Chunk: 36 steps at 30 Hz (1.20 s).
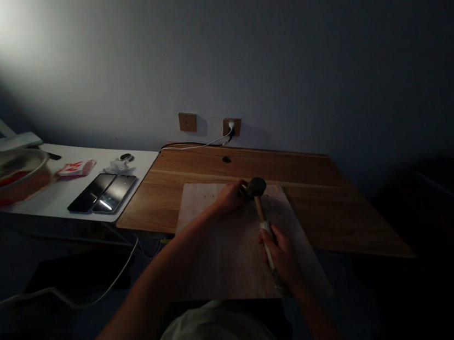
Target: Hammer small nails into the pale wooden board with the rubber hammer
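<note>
Above the board (226, 264), the right hand (280, 251) grips a hammer (260, 209) by its handle, its head over the board's far half. Just beside that head, the left hand (231, 196) has curled fingers; I cannot tell whether they hold anything. Phones (116, 193) lie left of the board.

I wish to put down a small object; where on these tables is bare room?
The wooden table looks bare right of the board; a smaller patch lies between board and white table. Crowded: the board around left hand, right hand and hammer; the white table around phones and round container.
</note>
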Each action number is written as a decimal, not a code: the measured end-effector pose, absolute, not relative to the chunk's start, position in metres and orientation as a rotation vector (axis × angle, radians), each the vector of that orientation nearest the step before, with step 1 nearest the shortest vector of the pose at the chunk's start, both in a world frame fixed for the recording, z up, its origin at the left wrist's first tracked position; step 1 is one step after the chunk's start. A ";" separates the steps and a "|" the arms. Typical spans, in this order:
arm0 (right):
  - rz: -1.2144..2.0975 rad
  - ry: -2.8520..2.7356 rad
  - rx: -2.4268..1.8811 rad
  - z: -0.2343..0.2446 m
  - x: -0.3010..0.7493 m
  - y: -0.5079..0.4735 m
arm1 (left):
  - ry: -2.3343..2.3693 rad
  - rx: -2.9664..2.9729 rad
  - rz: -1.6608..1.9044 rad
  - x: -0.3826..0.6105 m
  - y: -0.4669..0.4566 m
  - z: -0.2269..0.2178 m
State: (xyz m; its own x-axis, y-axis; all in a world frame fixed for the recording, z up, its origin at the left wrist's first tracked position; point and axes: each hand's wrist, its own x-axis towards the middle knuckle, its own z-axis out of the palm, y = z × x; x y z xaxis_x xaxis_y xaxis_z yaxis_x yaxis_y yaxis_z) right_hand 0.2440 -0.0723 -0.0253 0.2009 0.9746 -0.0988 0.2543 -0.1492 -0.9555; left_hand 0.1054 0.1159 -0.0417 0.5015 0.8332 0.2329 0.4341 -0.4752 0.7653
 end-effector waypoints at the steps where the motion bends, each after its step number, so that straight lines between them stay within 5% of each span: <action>1: 1.014 -1.191 -1.585 -0.025 0.244 -0.072 | 1.032 2.099 0.804 0.105 0.116 -0.042; 28: 0.967 -1.125 -1.554 -0.030 0.245 -0.075 | 1.046 2.208 0.744 0.103 0.114 -0.033; 36: 0.997 -1.040 -1.522 -0.026 0.242 -0.077 | 1.162 2.497 0.448 0.113 0.092 -0.015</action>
